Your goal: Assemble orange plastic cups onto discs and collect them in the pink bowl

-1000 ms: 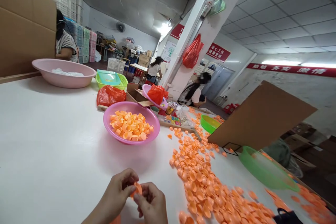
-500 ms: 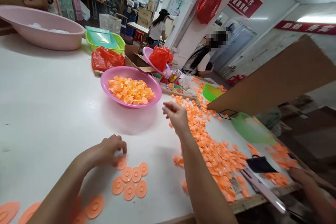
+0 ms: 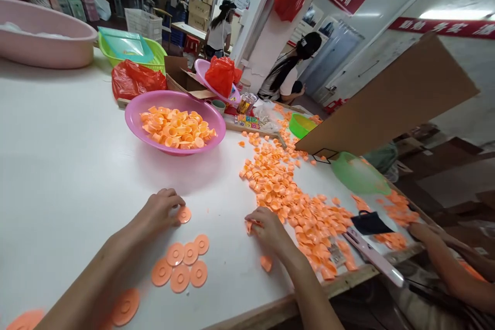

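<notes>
My left hand [image 3: 164,207] is closed on the edge of a flat orange disc [image 3: 184,215] with a raised ring at its centre. Just nearer to me, several like discs [image 3: 180,278] lie on the white table in a loose cluster. To the right, my right hand [image 3: 267,228] pinches a small orange cup-shaped piece [image 3: 248,227] low over the table. Another cup piece [image 3: 266,263] lies below that hand. A big pile of these cups [image 3: 309,221] spreads just beyond it.
A pink bowl [image 3: 133,124] of orange cups stands ahead. A cardboard sheet [image 3: 386,93] leans at the right, near a green basin [image 3: 359,175]. A black cloth piece [image 3: 369,223] and a pink-handled tool [image 3: 373,257] lie near another person's arm [image 3: 444,263].
My right hand has come down and nearer from beside the bowl to the edge of the pile, onto a cup piece. The disc at my left hand is now apart from the cluster.
</notes>
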Available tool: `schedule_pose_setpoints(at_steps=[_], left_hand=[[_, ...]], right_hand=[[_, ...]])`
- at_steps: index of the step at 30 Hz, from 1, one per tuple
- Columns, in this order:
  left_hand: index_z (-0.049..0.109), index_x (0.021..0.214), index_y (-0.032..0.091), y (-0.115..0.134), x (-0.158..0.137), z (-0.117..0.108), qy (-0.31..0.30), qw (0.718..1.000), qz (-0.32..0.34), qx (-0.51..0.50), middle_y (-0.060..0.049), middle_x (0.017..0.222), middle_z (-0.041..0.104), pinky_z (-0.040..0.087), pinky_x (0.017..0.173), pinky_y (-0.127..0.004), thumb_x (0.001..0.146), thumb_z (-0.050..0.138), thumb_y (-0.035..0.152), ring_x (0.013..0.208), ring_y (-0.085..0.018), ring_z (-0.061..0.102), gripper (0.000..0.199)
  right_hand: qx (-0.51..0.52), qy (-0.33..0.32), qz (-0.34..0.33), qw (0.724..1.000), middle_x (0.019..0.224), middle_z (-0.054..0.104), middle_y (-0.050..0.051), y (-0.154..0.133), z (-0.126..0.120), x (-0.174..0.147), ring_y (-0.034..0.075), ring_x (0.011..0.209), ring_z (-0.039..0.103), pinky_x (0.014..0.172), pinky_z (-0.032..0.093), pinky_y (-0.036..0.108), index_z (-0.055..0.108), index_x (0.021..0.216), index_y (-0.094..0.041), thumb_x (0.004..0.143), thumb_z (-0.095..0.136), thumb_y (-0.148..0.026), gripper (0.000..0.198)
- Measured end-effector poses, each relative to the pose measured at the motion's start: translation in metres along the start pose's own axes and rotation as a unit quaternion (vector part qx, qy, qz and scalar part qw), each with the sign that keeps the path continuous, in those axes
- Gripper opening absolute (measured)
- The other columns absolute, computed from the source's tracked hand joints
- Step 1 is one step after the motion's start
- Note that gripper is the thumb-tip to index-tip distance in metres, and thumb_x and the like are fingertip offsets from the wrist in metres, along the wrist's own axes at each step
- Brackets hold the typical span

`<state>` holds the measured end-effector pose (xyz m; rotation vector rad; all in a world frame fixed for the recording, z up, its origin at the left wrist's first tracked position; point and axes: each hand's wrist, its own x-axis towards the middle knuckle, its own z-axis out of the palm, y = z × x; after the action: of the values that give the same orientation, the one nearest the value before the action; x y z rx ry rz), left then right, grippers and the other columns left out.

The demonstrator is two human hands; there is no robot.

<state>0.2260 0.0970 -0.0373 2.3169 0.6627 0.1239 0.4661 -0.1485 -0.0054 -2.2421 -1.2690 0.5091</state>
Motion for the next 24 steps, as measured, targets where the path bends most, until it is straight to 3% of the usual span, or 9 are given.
schedule_pose_setpoints(at_steps=[5, 8, 12, 18, 21, 24], left_hand=[[0.069, 0.082, 0.024, 0.013, -0.001, 0.004, 0.012, 1.000, 0.006, 0.005, -0.001, 0.088, 0.063, 0.034, 0.078, -0.033, 0.070, 0.062, 0.024, 0.089, -0.020, 0.055, 0.014], [0.069, 0.080, 0.024, 0.019, 0.001, 0.011, 0.019, 1.000, 0.009, 0.012, 0.000, 0.083, 0.063, 0.031, 0.080, -0.035, 0.069, 0.063, 0.024, 0.086, -0.020, 0.055, 0.012], [0.070, 0.080, 0.024, 0.019, 0.005, 0.020, 0.025, 1.000, 0.003, -0.001, 0.000, 0.078, 0.065, 0.030, 0.079, -0.035, 0.069, 0.064, 0.024, 0.085, -0.020, 0.056, 0.012], [0.070, 0.074, 0.023, 0.018, 0.005, 0.011, -0.003, 0.999, -0.017, -0.028, -0.001, 0.074, 0.067, 0.034, 0.078, -0.033, 0.067, 0.062, 0.022, 0.083, -0.021, 0.057, 0.011], [0.072, 0.075, 0.023, 0.021, 0.004, 0.005, -0.034, 0.990, -0.057, -0.128, -0.001, 0.076, 0.070, 0.038, 0.071, -0.029, 0.069, 0.062, 0.029, 0.081, -0.020, 0.060, 0.013], [0.069, 0.068, 0.022, 0.030, 0.004, 0.008, 0.028, 0.981, -0.123, -0.146, -0.001, 0.074, 0.071, 0.040, 0.073, -0.029, 0.072, 0.057, 0.025, 0.078, -0.019, 0.061, 0.013]], right_hand=[[0.098, 0.044, 0.027, 0.994, 0.071, 0.067, 0.002, -0.034, 0.038, 0.029, 0.017, 0.069, 0.061, 0.065, 0.045, 0.027, 0.072, 0.074, -0.020, 0.071, 0.054, -0.014, 0.019], [0.185, 0.012, 0.050, 0.981, 0.060, 0.063, -0.001, -0.065, 0.066, 0.047, 0.014, 0.059, 0.058, 0.058, 0.043, 0.024, 0.066, 0.068, -0.019, 0.069, 0.060, -0.018, 0.007], [0.195, -0.025, 0.074, 0.978, 0.055, 0.059, -0.003, -0.093, 0.095, 0.065, 0.012, 0.053, 0.052, 0.052, 0.037, 0.021, 0.061, 0.059, -0.018, 0.064, 0.061, -0.015, 0.006], [0.146, -0.048, 0.064, 0.986, 0.053, 0.055, -0.004, -0.103, 0.099, 0.070, 0.010, 0.053, 0.048, 0.051, 0.034, 0.020, 0.055, 0.054, -0.019, 0.063, 0.058, -0.010, 0.013], [0.142, -0.052, 0.061, 0.987, 0.054, 0.054, -0.004, -0.104, 0.097, 0.067, 0.011, 0.054, 0.048, 0.051, 0.033, 0.020, 0.052, 0.055, -0.019, 0.064, 0.056, -0.010, 0.013], [0.147, -0.046, 0.058, 0.986, 0.055, 0.053, -0.004, -0.105, 0.097, 0.067, 0.011, 0.055, 0.048, 0.051, 0.033, 0.020, 0.051, 0.057, -0.019, 0.067, 0.056, -0.012, 0.013]])
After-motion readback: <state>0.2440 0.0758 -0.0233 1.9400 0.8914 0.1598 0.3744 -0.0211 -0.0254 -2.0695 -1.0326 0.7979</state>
